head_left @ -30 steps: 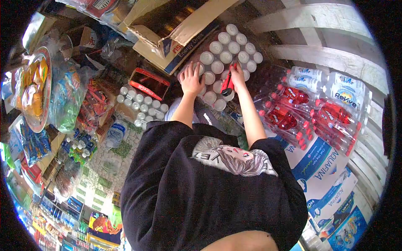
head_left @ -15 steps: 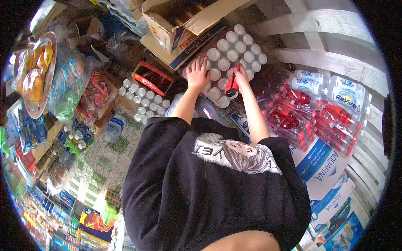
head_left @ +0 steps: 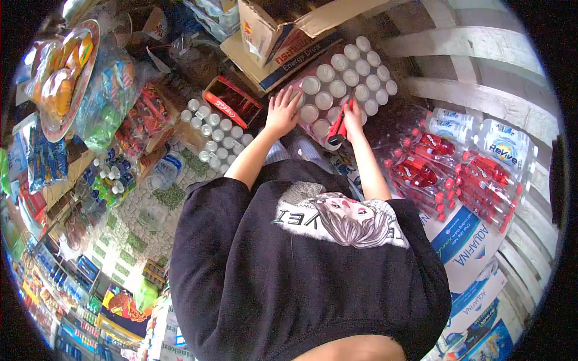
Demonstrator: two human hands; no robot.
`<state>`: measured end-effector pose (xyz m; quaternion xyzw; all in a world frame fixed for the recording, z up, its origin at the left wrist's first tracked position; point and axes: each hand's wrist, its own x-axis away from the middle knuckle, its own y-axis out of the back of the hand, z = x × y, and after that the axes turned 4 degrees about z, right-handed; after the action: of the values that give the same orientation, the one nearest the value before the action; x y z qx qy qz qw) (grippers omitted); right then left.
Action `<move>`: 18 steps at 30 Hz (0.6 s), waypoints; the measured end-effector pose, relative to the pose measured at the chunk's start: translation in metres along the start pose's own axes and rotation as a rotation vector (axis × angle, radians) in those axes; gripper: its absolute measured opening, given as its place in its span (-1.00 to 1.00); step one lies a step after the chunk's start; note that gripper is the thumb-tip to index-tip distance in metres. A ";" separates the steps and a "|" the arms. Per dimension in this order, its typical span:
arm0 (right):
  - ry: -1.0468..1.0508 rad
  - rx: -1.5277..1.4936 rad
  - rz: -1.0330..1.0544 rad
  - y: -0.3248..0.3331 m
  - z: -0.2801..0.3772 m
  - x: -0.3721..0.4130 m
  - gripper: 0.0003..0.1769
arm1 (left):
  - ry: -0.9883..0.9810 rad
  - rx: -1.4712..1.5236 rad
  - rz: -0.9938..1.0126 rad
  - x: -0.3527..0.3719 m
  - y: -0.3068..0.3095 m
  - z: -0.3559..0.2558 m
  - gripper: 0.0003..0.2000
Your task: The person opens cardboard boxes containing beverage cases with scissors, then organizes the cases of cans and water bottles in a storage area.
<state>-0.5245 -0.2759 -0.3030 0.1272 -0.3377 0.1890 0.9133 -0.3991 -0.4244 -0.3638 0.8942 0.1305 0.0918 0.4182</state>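
Observation:
A shrink-wrapped pack of drink cans point(head_left: 338, 62) with pale round ends facing up lies in front of me. My left hand point(head_left: 283, 112) rests on the pack's left edge, fingers spread and nothing gripped. My right hand point(head_left: 354, 120) is closed around a red and black tool that looks like a box cutter point(head_left: 339, 128), over the pack's near right part. Its black end points down toward my body, near the pack's close corner. Whether the blade is out or touching the film is too small to tell.
Beyond the pack stand cardboard energy drink boxes point(head_left: 283, 63). To the left are a red Coca-Cola carton point(head_left: 226, 108) and a smaller group of cans point(head_left: 217, 135). Wrapped bottles of red drink point(head_left: 418, 171) and Aquafina boxes point(head_left: 475, 240) sit right, beside white slats point(head_left: 457, 87).
The view has shifted, so most surroundings appear further right and lower. My right hand has drawn the box cutter slightly toward the pack's near edge. The left hand stays on the pack's left edge.

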 end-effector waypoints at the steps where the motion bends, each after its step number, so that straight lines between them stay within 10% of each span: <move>1: -0.001 0.000 0.006 -0.001 -0.002 -0.002 -0.44 | -0.028 -0.004 0.008 0.003 0.002 0.003 -0.42; 11: -0.074 -0.136 0.060 -0.001 -0.005 -0.007 -0.86 | 0.187 0.033 -0.134 0.064 0.019 0.062 -0.56; 15: -0.043 -0.155 0.099 0.001 -0.005 -0.011 -0.85 | 0.738 0.030 0.203 0.120 0.022 0.105 -0.60; 18: -0.034 -0.128 0.127 0.005 -0.016 -0.014 -0.83 | 0.962 0.410 0.037 0.178 -0.013 0.158 -0.59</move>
<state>-0.5274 -0.2698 -0.3234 0.0499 -0.3721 0.2226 0.8997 -0.1889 -0.4756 -0.4643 0.8167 0.3073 0.4720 0.1255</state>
